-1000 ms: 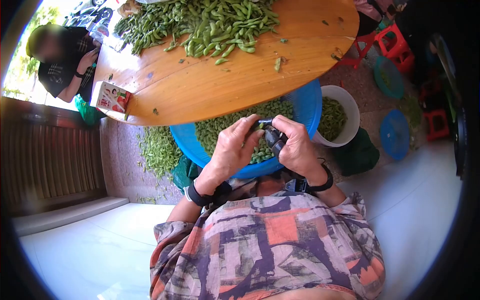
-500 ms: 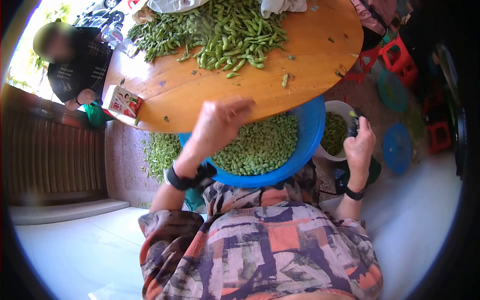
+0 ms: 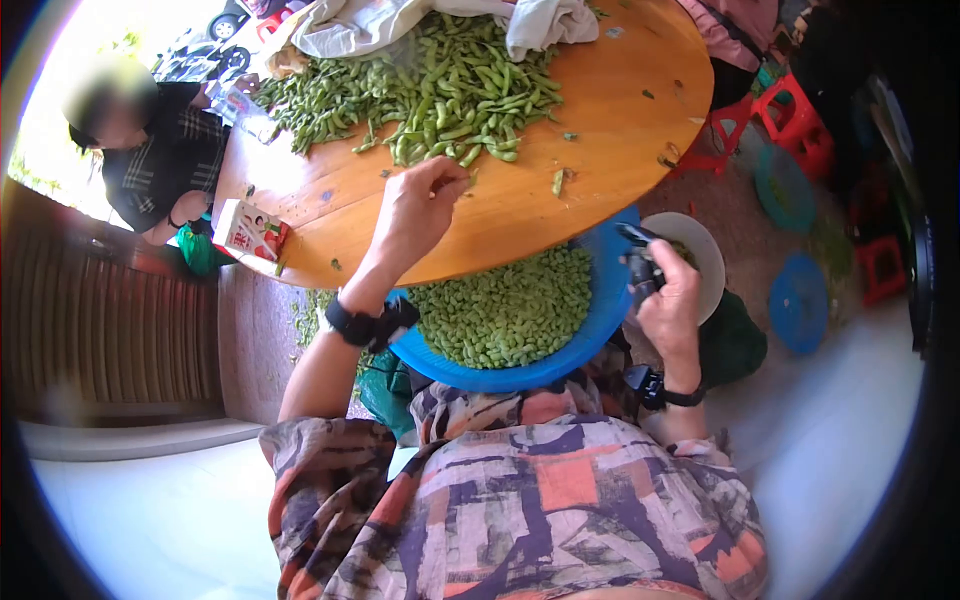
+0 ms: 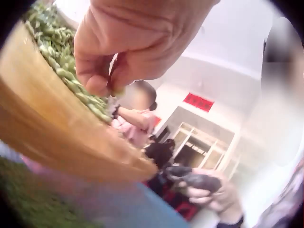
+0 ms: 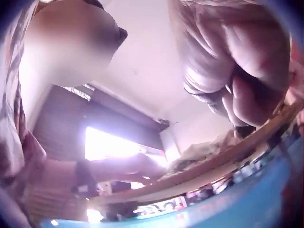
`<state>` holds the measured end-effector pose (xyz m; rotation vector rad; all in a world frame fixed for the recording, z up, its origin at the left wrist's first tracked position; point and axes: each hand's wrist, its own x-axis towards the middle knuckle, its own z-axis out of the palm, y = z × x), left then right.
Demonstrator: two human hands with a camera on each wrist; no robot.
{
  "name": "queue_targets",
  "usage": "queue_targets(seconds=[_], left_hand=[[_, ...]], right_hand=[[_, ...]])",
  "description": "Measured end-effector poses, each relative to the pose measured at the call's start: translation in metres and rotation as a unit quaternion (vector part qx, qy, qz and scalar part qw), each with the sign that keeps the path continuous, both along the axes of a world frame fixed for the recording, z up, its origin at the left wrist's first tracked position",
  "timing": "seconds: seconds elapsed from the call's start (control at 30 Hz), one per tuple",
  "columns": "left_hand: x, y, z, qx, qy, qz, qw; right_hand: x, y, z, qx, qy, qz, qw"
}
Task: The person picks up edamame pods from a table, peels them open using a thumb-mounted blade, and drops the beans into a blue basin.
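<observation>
Over the table, my left hand (image 3: 415, 212) pinches a green pod between thumb and forefinger, right at the near edge of a heap of green soybean pods (image 3: 440, 85). Only a green tip (image 4: 119, 90) of that pod shows below the fingertips in the left wrist view. My right hand (image 3: 672, 305) is raised beside the bucket, with black covers (image 3: 645, 272) on its thumb and a finger. Thumb and finger stand apart, the other fingers loosely bent. Below, a blue basin (image 3: 610, 290) holds many shelled green beans (image 3: 505, 310).
The round wooden table (image 3: 600, 150) overhangs the basin. A white bucket (image 3: 705, 250) stands right of it, partly behind my right hand. A drink carton (image 3: 252, 232) sits by the left edge, where another person (image 3: 165, 150) sits. Red stools (image 3: 795, 120) stand at far right.
Both hands were together over the basin, then parted. The left went up to the pods on the table and now pinches one. The right went out over the bucket and has come back partway.
</observation>
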<state>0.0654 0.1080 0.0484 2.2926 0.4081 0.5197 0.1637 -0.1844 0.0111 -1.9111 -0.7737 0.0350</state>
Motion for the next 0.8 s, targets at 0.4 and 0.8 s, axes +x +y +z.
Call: queue_targets(seconds=[0.4, 0.8], left_hand=[[-0.046, -0.11, -0.041, -0.47, -0.085, -0.025, 0.878], [-0.049, -0.114, -0.049, -0.712, -0.045, -0.084, 0.696]], right_hand=[[-0.044, 0.049, 0.014, 0.183, 0.462, 0.21, 0.842], [-0.037, 0.039, -0.01, 0.206, 0.5, 0.243, 0.806]])
